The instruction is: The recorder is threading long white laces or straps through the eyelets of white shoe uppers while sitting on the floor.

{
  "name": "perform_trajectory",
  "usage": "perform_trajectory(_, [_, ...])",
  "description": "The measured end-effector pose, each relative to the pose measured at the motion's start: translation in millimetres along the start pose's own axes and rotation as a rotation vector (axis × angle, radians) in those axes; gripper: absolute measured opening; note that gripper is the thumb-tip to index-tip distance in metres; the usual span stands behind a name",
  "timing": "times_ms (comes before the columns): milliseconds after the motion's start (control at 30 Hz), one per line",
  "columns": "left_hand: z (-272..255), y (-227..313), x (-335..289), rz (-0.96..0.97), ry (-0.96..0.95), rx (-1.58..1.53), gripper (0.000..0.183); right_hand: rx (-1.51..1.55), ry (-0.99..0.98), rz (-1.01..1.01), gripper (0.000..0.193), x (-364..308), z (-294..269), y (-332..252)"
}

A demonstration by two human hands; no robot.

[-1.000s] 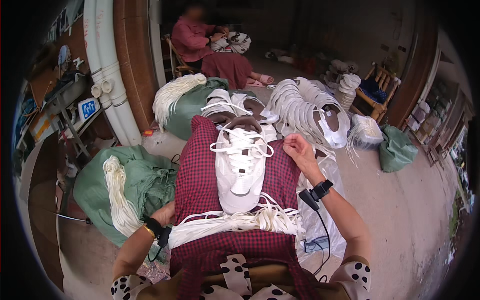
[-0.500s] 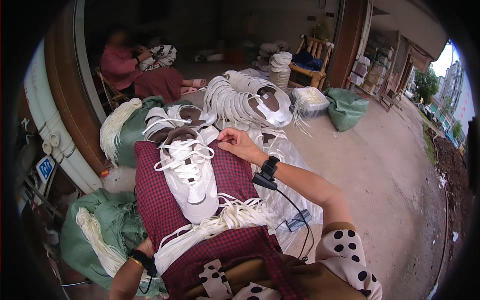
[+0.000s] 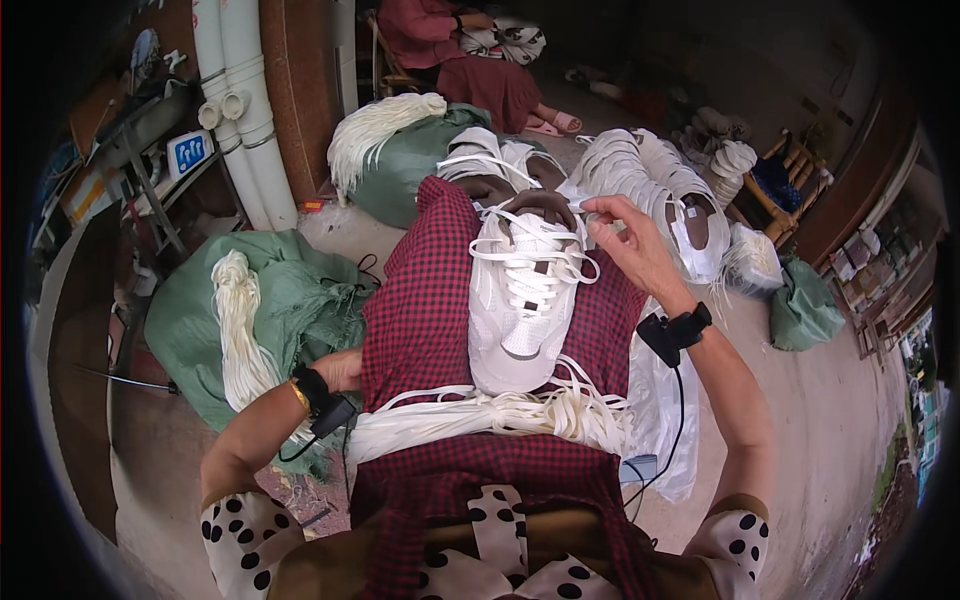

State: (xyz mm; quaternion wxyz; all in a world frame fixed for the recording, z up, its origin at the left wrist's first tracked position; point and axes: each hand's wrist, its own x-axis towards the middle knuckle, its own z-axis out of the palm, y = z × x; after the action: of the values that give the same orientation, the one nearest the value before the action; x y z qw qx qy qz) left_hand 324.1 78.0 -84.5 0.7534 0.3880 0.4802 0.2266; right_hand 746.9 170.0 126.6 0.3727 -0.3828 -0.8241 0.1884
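Note:
A white sneaker (image 3: 520, 320) with brown lining lies on the red-and-black checked cloth (image 3: 420, 270) over my lap, toe toward me. Its white laces are threaded, with loose loops on top. Beside the sneaker's heel, my right hand (image 3: 635, 245) has thumb and forefinger drawn close at a pale edge; what they hold cannot be made out. My left hand (image 3: 345, 369) is low at the cloth's left edge, its fingers hidden behind the fabric. Across my lap runs a bundle of white shoelaces (image 3: 480, 415).
Rows of white sneakers (image 3: 665, 185) stand beyond my lap. Green sacks (image 3: 300, 300) with lace bundles (image 3: 240, 320) are at left. A person in pink (image 3: 425, 45) sits at the back. Clear plastic sheeting (image 3: 660, 440) lies at right, and a bamboo chair (image 3: 795, 180) stands farther off.
My view has swung left, so the scene sits farther right. More of my left hand and forearm shows. My right hand remains beside the sneaker's heel.

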Motion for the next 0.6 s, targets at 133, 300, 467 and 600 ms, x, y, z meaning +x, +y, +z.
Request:
perform_trajectory(133, [12, 50, -13, 0.202, 0.371, 0.223, 0.037, -0.317, -0.206, -0.120, 0.043, 29, 22, -19])
perform_trajectory(300, [35, 107, -28, 0.763, 0.597, 0.357, 0.027, -0.155, -0.124, -0.032, 0.050, 29, 49, -17])
perform_trajectory(467, [61, 162, -40, 1.025, 0.971, 0.865, 0.018, 0.142, 0.097, 0.243, 0.048, 41, 45, -9])
perform_trajectory(600, [94, 192, -8, 1.032, 0.666, 0.799, 0.024, 0.913, 0.449, 0.244, 0.043, 42, -4, 13])
